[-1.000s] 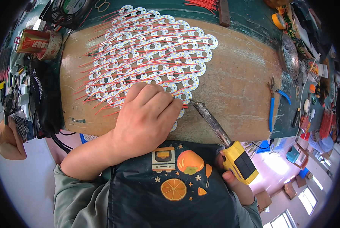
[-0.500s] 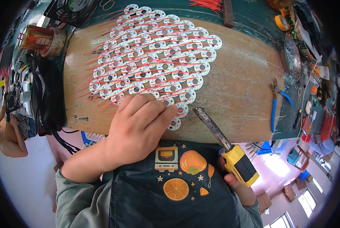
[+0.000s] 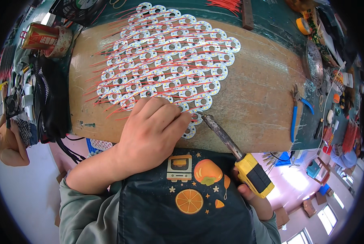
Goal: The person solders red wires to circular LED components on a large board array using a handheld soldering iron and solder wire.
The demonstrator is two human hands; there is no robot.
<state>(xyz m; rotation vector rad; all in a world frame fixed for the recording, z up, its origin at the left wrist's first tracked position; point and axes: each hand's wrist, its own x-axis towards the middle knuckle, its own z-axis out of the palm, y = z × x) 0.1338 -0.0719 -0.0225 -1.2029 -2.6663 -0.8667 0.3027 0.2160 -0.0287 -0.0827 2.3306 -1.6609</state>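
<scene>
Rows of round white LED boards (image 3: 171, 85) with centre holes lie joined in a slanted sheet, thin red wires (image 3: 125, 99) running across them. Over the sheet's near edge rests my left hand (image 3: 149, 132), fingers bent and pinched together. Whatever its fingertips grip is hidden beneath the hand. My right hand (image 3: 251, 193), partly out of sight, is closed round the yellow handle of a soldering iron (image 3: 222, 136). The iron's dark tip is at a board by my left fingers; whether it touches cannot be told.
The brown work board (image 3: 259, 89) lies on a green table. Blue-handled cutters (image 3: 294, 116) and a metal dish (image 3: 314, 65) are at the right. A red tin (image 3: 41, 37) and a black bag (image 3: 49, 97) stand at the left. Another person (image 3: 13, 142) is at the far left.
The soldering iron has moved slightly left and up, its tip now at the near boards beside my left fingers. My left hand keeps its pinch, nearly in place.
</scene>
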